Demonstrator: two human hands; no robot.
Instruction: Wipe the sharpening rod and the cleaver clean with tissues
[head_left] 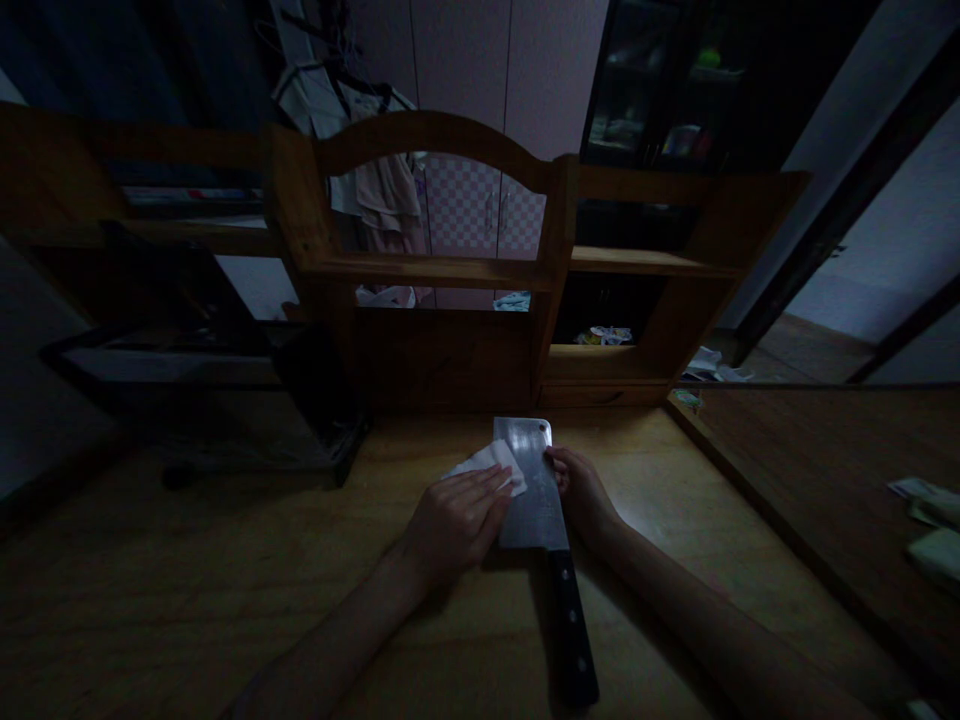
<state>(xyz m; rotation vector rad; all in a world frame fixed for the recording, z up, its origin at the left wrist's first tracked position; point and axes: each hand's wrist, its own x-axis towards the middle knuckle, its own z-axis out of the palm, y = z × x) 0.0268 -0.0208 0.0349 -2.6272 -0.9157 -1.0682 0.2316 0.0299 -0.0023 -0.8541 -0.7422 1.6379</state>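
A cleaver point(534, 500) with a broad metal blade and a black riveted handle is in the middle of the head view, its handle pointing toward me. My left hand point(461, 520) presses a folded white tissue point(480, 461) against the left part of the blade, fingers together over it. At the blade's right edge, near the small hole at the far end, my right hand point(585, 492) grips the blade with thumb and fingers. Part of the right fingers is hidden behind the blade.
The wooden desk point(300, 570) has a wooden shelf unit point(442, 350) along its back. A dark metal rack point(225, 400) stands at the left. Past the desk's right edge, cloths point(934, 550) lie on a brown surface. The room is dim.
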